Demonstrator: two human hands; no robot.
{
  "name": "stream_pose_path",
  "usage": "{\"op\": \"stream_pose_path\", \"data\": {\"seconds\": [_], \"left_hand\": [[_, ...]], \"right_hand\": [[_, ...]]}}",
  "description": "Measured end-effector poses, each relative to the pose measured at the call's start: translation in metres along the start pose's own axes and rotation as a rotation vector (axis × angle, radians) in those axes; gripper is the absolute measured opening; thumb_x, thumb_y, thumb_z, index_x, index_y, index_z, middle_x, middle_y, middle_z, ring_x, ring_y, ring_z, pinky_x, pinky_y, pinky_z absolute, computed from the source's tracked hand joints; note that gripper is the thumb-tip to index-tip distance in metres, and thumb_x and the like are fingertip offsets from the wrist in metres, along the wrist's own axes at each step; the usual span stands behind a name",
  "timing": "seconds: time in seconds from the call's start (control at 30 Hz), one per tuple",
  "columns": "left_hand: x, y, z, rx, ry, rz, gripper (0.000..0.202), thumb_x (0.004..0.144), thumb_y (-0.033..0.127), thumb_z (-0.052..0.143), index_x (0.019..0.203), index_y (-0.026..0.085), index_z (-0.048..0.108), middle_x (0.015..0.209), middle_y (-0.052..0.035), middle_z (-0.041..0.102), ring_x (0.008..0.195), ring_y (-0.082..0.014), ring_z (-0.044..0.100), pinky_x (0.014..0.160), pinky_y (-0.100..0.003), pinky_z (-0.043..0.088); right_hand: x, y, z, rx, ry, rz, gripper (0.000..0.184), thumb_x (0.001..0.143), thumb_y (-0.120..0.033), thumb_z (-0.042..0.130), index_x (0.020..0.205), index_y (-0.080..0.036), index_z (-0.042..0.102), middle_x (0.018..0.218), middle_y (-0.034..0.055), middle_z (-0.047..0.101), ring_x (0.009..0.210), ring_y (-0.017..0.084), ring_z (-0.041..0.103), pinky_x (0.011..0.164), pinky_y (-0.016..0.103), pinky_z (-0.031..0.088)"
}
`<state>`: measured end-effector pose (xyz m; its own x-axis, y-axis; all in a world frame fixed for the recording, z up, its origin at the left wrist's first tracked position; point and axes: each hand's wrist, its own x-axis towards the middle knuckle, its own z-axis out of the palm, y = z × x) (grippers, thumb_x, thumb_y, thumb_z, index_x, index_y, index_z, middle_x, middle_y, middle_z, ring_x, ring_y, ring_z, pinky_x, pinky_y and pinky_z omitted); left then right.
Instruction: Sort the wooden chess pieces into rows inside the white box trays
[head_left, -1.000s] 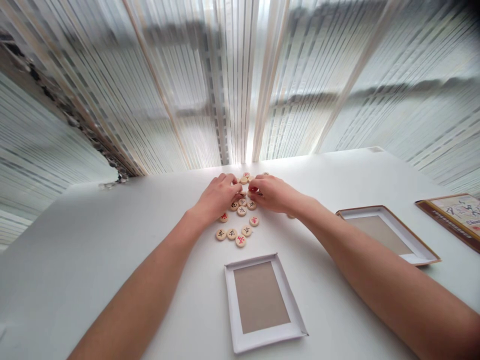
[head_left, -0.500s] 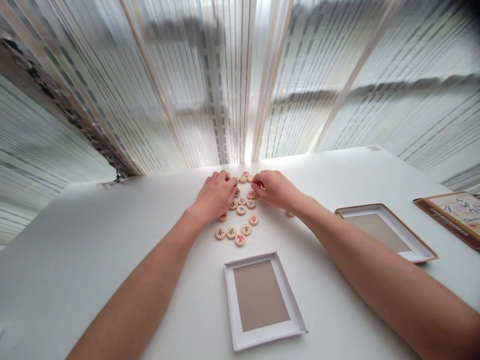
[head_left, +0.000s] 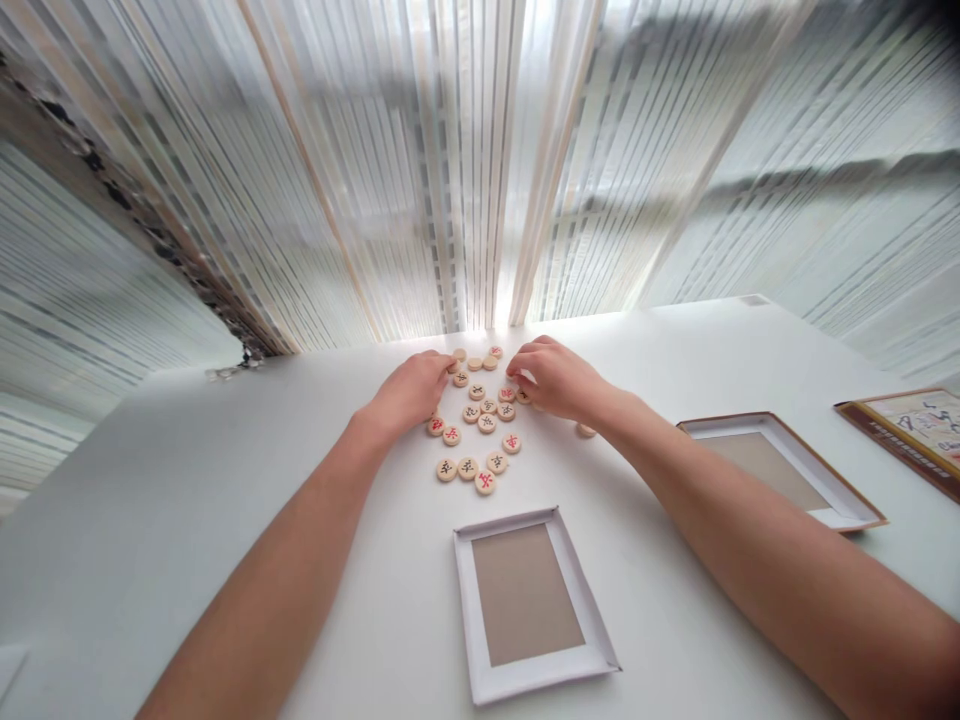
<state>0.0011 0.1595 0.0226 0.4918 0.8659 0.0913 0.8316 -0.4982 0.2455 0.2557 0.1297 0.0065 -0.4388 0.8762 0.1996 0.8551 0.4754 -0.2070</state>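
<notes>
Round wooden Chinese chess pieces (head_left: 487,423) with red or black characters lie loosely grouped on the white table; some at the far end show blank. At the group's left side is my left hand (head_left: 414,392), fingers curled and tips closed on a piece (head_left: 453,367) near the far edge. On the opposite side, my right hand (head_left: 559,378) pinches a pale piece, mostly hidden by its fingertips. Beneath that hand sits a black-marked piece (head_left: 523,397), partly covered. Closer to me is a red-marked piece (head_left: 485,482).
A shallow white box tray (head_left: 480,690) lies nearest me. Another brown-edged box half (head_left: 847,495) is partly behind my right forearm, with a printed box lid (head_left: 911,440) farther right. One piece (head_left: 586,431) rests beside that forearm. Striped curtains (head_left: 480,200) hang behind the table.
My left hand has shifted left, away from the middle, uncovering several pieces. My right hand stays near the far right of the group. The view has tilted slightly.
</notes>
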Motion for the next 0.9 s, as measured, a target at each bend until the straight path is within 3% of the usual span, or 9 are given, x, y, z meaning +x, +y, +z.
{"op": "stream_pose_path", "data": {"seconds": [0.13, 0.3, 0.47, 0.67, 0.77, 0.9], "left_hand": [[0.001, 0.001, -0.001, -0.017, 0.007, -0.023, 0.025, 0.104, 0.032, 0.070, 0.123, 0.017, 0.071, 0.126, -0.0110, 0.073, 0.109, -0.0258, 0.073, 0.095, -0.046, 0.062], [0.001, 0.006, 0.001, -0.048, 0.038, 0.022, 0.006, 0.101, 0.023, 0.065, 0.102, 0.019, 0.070, 0.106, -0.0092, 0.075, 0.095, -0.0261, 0.072, 0.082, -0.038, 0.058], [0.001, 0.011, 0.005, -0.070, 0.044, 0.120, 0.011, 0.102, 0.024, 0.060, 0.101, 0.020, 0.070, 0.102, -0.0089, 0.076, 0.096, -0.0265, 0.071, 0.085, -0.038, 0.056], [0.001, 0.012, 0.007, -0.091, 0.085, 0.119, 0.021, 0.106, 0.023, 0.053, 0.104, 0.020, 0.074, 0.105, -0.0106, 0.079, 0.102, -0.0283, 0.074, 0.093, -0.040, 0.057], [0.001, 0.010, 0.009, -0.114, 0.105, 0.093, 0.025, 0.107, 0.023, 0.050, 0.105, 0.021, 0.075, 0.104, -0.0090, 0.081, 0.100, -0.0272, 0.075, 0.090, -0.039, 0.058], [0.003, 0.005, 0.012, -0.137, 0.125, 0.051, 0.028, 0.107, 0.024, 0.050, 0.101, 0.021, 0.078, 0.102, -0.0083, 0.081, 0.096, -0.0264, 0.076, 0.087, -0.039, 0.058]], "right_hand": [[0.000, -0.004, -0.004, -0.004, -0.008, 0.040, 0.020, 0.102, -0.016, 0.065, 0.113, -0.017, 0.081, 0.113, 0.0163, 0.078, 0.110, 0.032, 0.066, 0.091, 0.040, 0.051], [0.002, -0.006, -0.007, -0.016, -0.049, 0.041, 0.016, 0.102, -0.024, 0.068, 0.111, -0.018, 0.081, 0.106, 0.0150, 0.078, 0.108, 0.033, 0.066, 0.090, 0.040, 0.049], [0.002, -0.009, -0.011, -0.047, -0.092, 0.019, 0.016, 0.102, -0.027, 0.068, 0.108, -0.018, 0.080, 0.102, 0.0150, 0.078, 0.107, 0.033, 0.065, 0.089, 0.039, 0.047], [0.001, -0.012, -0.012, -0.118, -0.110, 0.027, 0.027, 0.109, -0.025, 0.055, 0.097, -0.016, 0.077, 0.097, 0.0141, 0.076, 0.105, 0.030, 0.067, 0.098, 0.044, 0.048], [0.002, -0.011, -0.009, -0.155, -0.103, 0.067, 0.021, 0.109, -0.033, 0.062, 0.114, -0.015, 0.074, 0.114, 0.0102, 0.075, 0.108, 0.027, 0.071, 0.099, 0.048, 0.056], [0.002, -0.009, -0.005, -0.165, -0.069, 0.121, 0.037, 0.105, -0.037, 0.071, 0.136, -0.018, 0.066, 0.137, 0.0115, 0.068, 0.115, 0.027, 0.072, 0.097, 0.049, 0.063]]}}
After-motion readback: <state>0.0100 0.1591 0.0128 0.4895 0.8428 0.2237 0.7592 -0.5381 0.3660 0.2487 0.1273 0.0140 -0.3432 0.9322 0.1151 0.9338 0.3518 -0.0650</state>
